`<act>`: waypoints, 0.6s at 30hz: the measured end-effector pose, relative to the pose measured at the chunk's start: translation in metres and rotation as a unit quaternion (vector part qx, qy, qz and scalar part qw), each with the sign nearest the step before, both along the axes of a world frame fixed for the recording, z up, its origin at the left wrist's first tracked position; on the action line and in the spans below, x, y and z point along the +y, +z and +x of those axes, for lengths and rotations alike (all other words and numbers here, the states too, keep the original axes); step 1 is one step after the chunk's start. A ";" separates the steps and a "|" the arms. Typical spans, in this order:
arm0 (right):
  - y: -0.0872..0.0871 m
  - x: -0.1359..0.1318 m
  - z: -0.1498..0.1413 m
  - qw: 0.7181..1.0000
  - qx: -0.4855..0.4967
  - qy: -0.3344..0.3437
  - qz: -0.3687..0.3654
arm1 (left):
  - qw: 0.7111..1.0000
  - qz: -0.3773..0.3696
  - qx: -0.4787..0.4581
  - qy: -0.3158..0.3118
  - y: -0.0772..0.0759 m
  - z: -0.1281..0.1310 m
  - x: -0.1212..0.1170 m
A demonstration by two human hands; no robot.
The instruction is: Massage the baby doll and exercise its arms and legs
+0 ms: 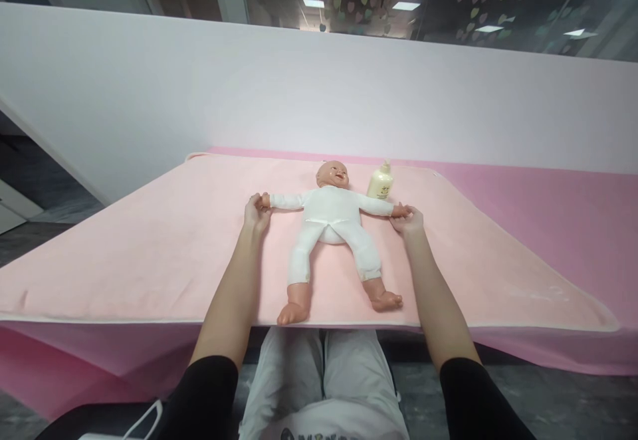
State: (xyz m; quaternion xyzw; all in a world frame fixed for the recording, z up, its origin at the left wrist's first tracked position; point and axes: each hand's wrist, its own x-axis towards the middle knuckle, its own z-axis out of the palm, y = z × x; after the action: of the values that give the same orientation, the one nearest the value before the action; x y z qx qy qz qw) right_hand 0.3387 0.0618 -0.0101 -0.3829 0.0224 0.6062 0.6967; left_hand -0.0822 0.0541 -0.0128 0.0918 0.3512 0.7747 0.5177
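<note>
A baby doll (331,207) with a white cloth body lies on its back on a pale pink towel (149,247). Its head points away from me, its arms stretch out to both sides, and its legs are spread towards me. My left hand (257,213) is closed around the doll's hand on the left side. On the other side, my right hand (409,219) grips the doll's other hand between thumb and fingers. A pale yellow pump bottle (381,182) stands beside the doll's head, just behind the arm on the right.
The towel covers much of a table with a pink cloth (563,227), its front edge close to my lap. A white partition (319,94) rises along the back, with dark glass above it. Part of a white object with a loop (144,420) shows at lower left.
</note>
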 end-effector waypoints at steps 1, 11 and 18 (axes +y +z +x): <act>0.000 -0.001 -0.001 1.000 0.000 0.000 0.003 | 0.999 0.028 0.012 -0.031 0.000 0.002 -0.002; -0.007 0.010 -0.026 0.994 -0.088 -0.025 0.061 | 0.975 0.034 0.105 -0.191 -0.005 0.053 -0.002; -0.018 0.016 -0.016 0.933 -0.358 -0.036 -0.008 | 0.995 -0.023 0.077 -0.066 -0.005 0.023 0.002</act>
State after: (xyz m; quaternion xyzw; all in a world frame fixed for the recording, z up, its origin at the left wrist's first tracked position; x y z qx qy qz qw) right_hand 0.3232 0.0777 -0.0280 -0.5790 -0.2103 0.4033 0.6767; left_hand -0.0592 0.0559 -0.0174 0.1618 0.4010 0.7214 0.5409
